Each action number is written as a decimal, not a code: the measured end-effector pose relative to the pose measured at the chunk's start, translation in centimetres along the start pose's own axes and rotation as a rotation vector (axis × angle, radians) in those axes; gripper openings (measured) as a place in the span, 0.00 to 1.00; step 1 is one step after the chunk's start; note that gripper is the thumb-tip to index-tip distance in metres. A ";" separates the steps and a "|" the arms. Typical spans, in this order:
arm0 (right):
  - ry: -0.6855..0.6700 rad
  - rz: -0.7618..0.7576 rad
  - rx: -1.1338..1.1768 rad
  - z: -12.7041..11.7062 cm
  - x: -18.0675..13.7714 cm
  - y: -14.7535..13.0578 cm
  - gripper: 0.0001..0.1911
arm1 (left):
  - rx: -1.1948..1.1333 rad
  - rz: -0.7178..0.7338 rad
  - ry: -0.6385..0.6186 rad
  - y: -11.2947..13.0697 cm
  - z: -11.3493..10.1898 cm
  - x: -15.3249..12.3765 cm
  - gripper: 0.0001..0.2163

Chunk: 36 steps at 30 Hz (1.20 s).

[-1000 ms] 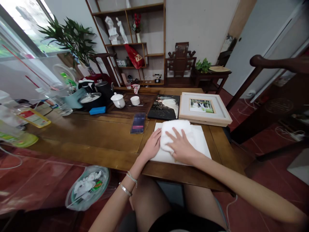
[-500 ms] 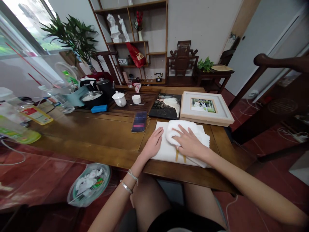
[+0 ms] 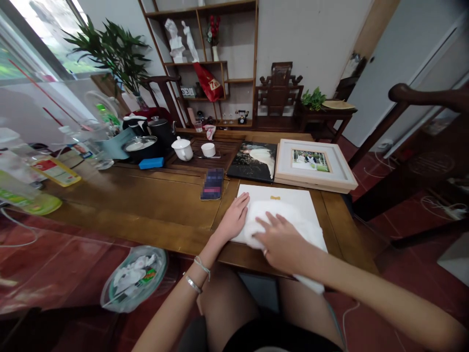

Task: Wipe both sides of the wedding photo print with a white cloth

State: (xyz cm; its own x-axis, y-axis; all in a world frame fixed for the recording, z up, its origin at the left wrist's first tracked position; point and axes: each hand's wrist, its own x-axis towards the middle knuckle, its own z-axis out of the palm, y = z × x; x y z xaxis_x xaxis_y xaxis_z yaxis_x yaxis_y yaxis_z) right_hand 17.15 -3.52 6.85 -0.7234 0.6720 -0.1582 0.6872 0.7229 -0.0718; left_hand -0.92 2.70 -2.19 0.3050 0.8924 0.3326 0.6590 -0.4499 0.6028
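Note:
A white album or board with a small gold bow mark lies on the wooden table in front of me. My left hand rests flat along its left edge, fingers stretched out. My right hand presses down on a bunched white towel, its bent fingers sunk into the cloth. The towel covers the lower part of the white surface, and one end hangs over the table's front edge. Part of my right thumb is hidden.
Behind the album lie a black photo album and a framed photo. A phone is to the left. Farther left stand a lidded cup, a blue sponge and bottles. A waste bin is below.
My right hand and the towel have moved toward me and slightly left, uncovering the top of the white surface and the gold bow. The left hand has stayed in place.

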 end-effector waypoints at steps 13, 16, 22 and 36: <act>0.092 0.017 0.110 -2.3 10.6 7.9 0.18 | 0.002 0.017 0.047 0.8 -0.4 0.2 0.18; 0.079 0.014 0.094 -2.8 10.5 7.8 0.16 | 0.009 0.011 0.037 0.5 -0.3 0.1 0.18; -0.004 0.039 0.031 -3.9 7.5 9.7 0.14 | 0.005 0.001 0.021 0.0 0.0 0.0 0.20; 0.072 -0.012 0.090 -3.8 12.1 8.3 0.15 | 0.011 -0.004 0.040 0.3 -0.2 0.1 0.19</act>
State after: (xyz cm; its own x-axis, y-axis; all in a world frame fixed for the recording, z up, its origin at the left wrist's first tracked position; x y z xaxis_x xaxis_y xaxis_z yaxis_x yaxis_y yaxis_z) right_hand 13.85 11.17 8.10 -0.7320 0.6758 -0.0861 0.6796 0.7154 -0.1622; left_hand -0.82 2.61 -1.80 0.2748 0.8922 0.3585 0.6677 -0.4454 0.5965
